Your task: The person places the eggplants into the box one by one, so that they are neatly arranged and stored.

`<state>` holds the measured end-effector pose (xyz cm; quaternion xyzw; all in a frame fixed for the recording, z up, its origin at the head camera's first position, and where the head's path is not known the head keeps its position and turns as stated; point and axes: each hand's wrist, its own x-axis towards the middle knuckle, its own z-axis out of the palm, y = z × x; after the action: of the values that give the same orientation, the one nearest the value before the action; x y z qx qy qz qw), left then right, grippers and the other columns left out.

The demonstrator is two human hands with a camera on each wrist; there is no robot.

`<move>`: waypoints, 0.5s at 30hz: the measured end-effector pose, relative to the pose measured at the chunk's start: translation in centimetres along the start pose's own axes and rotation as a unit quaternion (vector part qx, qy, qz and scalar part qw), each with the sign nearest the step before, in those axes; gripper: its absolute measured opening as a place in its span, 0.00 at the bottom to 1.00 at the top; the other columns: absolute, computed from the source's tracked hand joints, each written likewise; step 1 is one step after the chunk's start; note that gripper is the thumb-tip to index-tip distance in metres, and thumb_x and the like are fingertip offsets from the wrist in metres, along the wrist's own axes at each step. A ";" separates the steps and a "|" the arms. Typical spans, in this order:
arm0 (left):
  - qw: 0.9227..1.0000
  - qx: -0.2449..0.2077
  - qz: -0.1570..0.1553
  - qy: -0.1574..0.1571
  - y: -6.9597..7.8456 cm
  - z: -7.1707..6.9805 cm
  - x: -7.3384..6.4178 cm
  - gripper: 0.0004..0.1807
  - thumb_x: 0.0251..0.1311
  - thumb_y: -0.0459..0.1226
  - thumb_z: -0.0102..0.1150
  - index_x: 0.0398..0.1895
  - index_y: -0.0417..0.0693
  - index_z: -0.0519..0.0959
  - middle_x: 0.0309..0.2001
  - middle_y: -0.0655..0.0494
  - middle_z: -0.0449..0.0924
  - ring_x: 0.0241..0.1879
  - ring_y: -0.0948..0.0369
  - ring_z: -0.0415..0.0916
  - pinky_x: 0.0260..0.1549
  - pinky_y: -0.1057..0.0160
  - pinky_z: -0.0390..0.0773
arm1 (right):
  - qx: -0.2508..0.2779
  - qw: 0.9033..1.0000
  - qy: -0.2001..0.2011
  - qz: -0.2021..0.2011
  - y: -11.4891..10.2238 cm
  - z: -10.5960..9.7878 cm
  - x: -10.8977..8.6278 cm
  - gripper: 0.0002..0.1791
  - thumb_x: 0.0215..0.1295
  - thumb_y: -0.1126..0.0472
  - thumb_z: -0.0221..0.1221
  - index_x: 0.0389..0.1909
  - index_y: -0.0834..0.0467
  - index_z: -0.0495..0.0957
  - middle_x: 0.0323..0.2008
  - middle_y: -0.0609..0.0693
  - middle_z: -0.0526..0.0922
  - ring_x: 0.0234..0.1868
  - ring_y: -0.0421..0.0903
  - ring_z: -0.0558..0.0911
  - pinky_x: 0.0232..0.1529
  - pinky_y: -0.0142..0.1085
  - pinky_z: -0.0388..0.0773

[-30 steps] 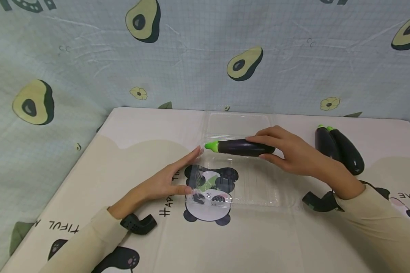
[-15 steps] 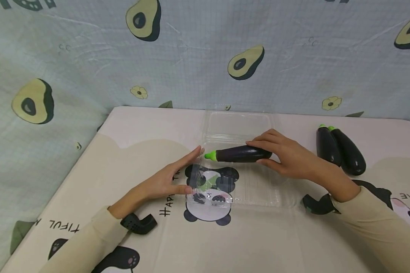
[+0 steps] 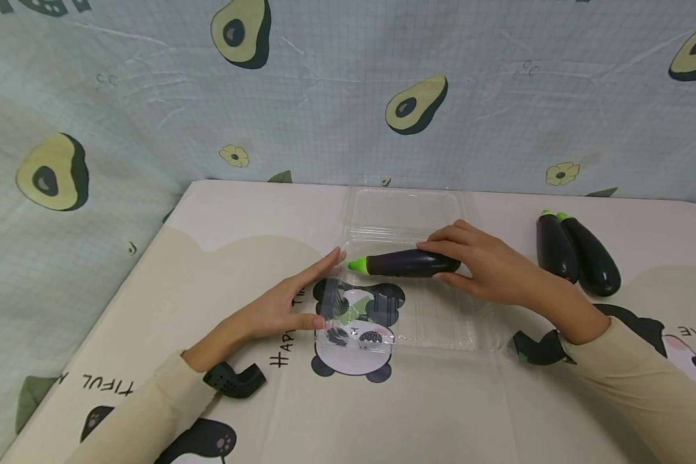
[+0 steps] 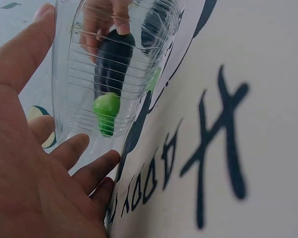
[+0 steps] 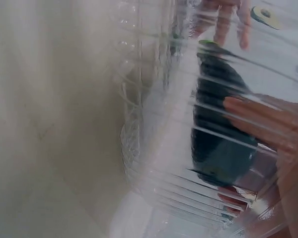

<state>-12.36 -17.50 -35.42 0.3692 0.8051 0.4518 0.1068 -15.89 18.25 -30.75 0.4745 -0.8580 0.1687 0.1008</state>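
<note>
Eggplant [image 3: 410,263] in box [image 3: 441,322], pinched by right hand [image 3: 480,267]; left hand [image 3: 284,303], fingers extended, touches box's left side; two eggplants [image 3: 593,258] lie right.

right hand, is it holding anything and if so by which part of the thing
Yes: the right hand holds an eggplant by its thick end, opposite the green tip.

A pale blue cloth [image 3: 325,116] at the back, fat green avocados [image 3: 416,105] and little yellow flowers [image 3: 562,173] printed on it, a cream and pinkish table cover [image 3: 441,406], an upside-down panda face [image 3: 354,361], black letters [image 3: 279,361] beside it, a black paw [image 3: 217,438] near the front.
</note>
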 end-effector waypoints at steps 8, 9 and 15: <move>1.000 -0.003 0.000 -0.002 0.0 -0.1 -0.2 0.53 0.54 0.52 0.65 0.77 0.58 0.42 0.76 0.59 0.44 0.71 0.59 0.50 0.66 0.41 0.45 | -0.013 1.000 -0.004 -0.002 -0.4 0.1 0.1 0.31 0.52 0.60 0.71 0.58 0.60 0.75 0.51 0.51 0.75 0.52 0.46 0.72 0.48 0.42 0.76; 1.000 -0.001 0.000 -0.002 -0.1 -0.1 -0.2 0.53 0.55 0.53 0.65 0.77 0.58 0.42 0.76 0.59 0.44 0.71 0.58 0.50 0.66 0.41 0.45 | -0.015 1.000 -0.005 0.001 -0.4 0.2 0.2 0.31 0.52 0.60 0.71 0.58 0.60 0.75 0.51 0.51 0.75 0.52 0.46 0.72 0.48 0.41 0.76; 1.000 0.000 -0.006 -0.002 0.0 -0.1 0.0 0.53 0.54 0.52 0.65 0.77 0.59 0.43 0.75 0.62 0.45 0.71 0.59 0.50 0.66 0.41 0.45 | -0.015 1.000 -0.015 0.018 -0.5 0.3 0.1 0.31 0.53 0.60 0.70 0.59 0.58 0.74 0.50 0.50 0.75 0.51 0.45 0.72 0.48 0.42 0.76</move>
<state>-12.35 -17.56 -35.39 0.3651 0.8070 0.4507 0.1112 -15.51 17.80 -30.87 0.4600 -0.8701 0.1510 0.0921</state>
